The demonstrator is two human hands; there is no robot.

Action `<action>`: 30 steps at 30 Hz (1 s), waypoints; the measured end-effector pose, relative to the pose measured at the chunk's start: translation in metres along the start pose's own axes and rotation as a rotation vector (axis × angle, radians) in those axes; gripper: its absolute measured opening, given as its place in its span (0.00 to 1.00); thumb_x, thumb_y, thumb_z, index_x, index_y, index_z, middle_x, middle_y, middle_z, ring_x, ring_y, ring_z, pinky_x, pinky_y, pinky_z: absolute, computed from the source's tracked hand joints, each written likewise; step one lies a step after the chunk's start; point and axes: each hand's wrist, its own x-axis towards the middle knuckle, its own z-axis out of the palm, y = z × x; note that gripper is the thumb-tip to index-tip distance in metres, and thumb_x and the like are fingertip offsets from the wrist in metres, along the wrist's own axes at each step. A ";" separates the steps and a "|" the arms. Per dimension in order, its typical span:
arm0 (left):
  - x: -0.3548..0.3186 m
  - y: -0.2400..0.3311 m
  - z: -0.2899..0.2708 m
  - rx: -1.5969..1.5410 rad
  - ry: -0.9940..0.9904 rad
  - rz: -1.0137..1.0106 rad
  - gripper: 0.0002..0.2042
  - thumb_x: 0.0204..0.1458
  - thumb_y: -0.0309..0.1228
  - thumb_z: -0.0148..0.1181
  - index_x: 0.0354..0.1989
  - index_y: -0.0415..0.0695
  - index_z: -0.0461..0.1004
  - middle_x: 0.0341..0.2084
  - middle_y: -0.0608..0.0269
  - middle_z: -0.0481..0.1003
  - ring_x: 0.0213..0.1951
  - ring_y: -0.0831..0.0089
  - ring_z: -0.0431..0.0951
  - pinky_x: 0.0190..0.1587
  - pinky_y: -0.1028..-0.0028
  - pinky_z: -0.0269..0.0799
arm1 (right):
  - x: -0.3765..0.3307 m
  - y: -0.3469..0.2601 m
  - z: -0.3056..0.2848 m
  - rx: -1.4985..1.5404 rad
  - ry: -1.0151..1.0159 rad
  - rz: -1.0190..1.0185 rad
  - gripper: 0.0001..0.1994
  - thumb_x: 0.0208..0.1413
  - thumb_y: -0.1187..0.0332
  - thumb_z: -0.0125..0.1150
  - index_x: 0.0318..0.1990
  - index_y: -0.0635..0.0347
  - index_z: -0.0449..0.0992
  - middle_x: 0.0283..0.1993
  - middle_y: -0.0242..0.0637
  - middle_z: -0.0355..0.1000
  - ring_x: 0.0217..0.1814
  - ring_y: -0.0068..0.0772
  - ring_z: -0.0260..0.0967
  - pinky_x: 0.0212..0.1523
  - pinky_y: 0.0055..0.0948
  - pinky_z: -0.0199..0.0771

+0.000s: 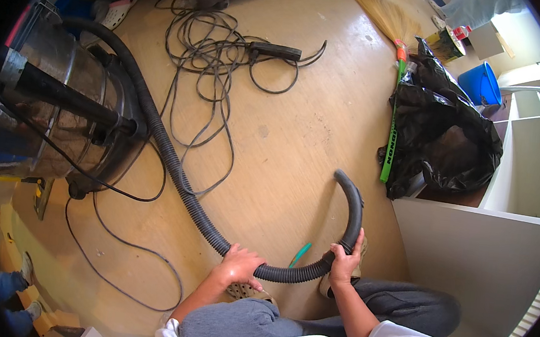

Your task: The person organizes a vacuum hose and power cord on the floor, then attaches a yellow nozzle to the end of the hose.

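A black ribbed vacuum hose (pixel 179 183) runs from the large shop vacuum (pixel 49 123) at the left, across the floor and up to my lap. My left hand (pixel 240 265) wraps round its ribbed middle. Farther right, my right hand (pixel 347 260) grips the hose where it meets a smooth curved tube (pixel 353 204). The tube's tip points up and to the left, away from me. A small teal stick-like thing (pixel 300 254) lies on the floor between my hands, beyond the hose.
A tangled black cable (pixel 208 67) with a power strip (pixel 277 51) lies at the far middle. At right are a broom with a green handle (pixel 393 128), a black rubbish bag (pixel 444 126), a blue bucket (pixel 481 84) and a white cabinet (pixel 461 256). Someone's legs (pixel 12 293) show lower left.
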 end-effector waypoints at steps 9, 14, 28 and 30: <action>0.008 0.003 0.008 0.047 0.325 0.003 0.24 0.28 0.45 0.69 0.34 0.49 0.71 0.30 0.62 0.73 0.39 0.61 0.71 0.42 0.59 0.58 | 0.034 -0.032 0.034 -0.040 0.007 -0.028 0.39 0.35 0.80 0.54 0.62 0.56 0.52 0.24 0.29 0.62 0.21 0.21 0.60 0.23 0.21 0.65; 0.014 0.007 0.007 0.059 0.489 -0.021 0.23 0.30 0.43 0.68 0.35 0.48 0.70 0.27 0.61 0.71 0.35 0.60 0.71 0.38 0.63 0.60 | 0.061 -0.039 0.050 -0.020 -0.025 -0.066 0.39 0.35 0.79 0.55 0.62 0.56 0.52 0.24 0.28 0.62 0.21 0.20 0.60 0.23 0.21 0.64; 0.027 0.005 0.003 0.122 0.680 -0.005 0.20 0.27 0.38 0.70 0.29 0.46 0.67 0.23 0.62 0.68 0.32 0.62 0.70 0.35 0.63 0.62 | 0.079 -0.050 0.064 -0.186 -0.159 -0.215 0.40 0.34 0.77 0.55 0.62 0.55 0.53 0.23 0.27 0.62 0.21 0.19 0.59 0.24 0.20 0.64; 0.021 0.003 0.007 0.131 0.512 -0.016 0.19 0.27 0.37 0.69 0.29 0.47 0.69 0.25 0.62 0.70 0.33 0.61 0.72 0.36 0.62 0.63 | 0.060 -0.041 0.054 -0.182 -0.157 -0.205 0.40 0.34 0.77 0.55 0.62 0.55 0.53 0.24 0.28 0.62 0.21 0.19 0.60 0.24 0.20 0.65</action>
